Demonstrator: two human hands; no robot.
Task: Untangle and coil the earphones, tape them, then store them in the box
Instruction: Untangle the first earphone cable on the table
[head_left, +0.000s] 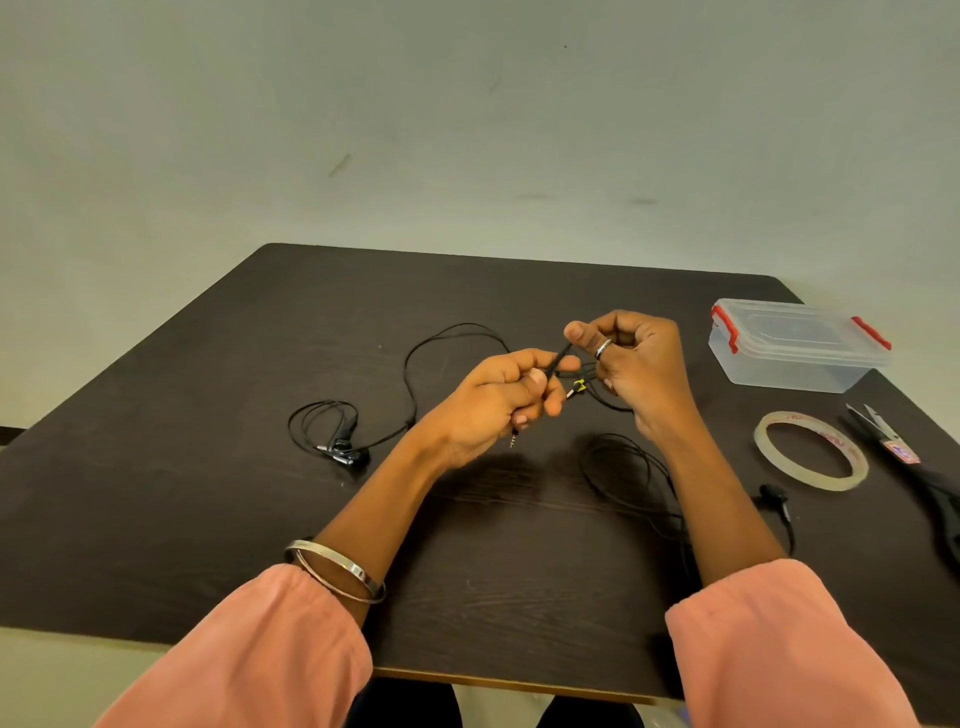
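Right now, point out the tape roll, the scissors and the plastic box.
tape roll (852, 460): head view, right side of its ring.
scissors (904, 457): head view, the label near the pivot.
plastic box (795, 338): head view, middle of its lid.

A single head-worn wide-angle view looks forward and down from close above the dark wooden table (208, 467), which fills the lower frame; pale wall (467, 104) fills the upper half.
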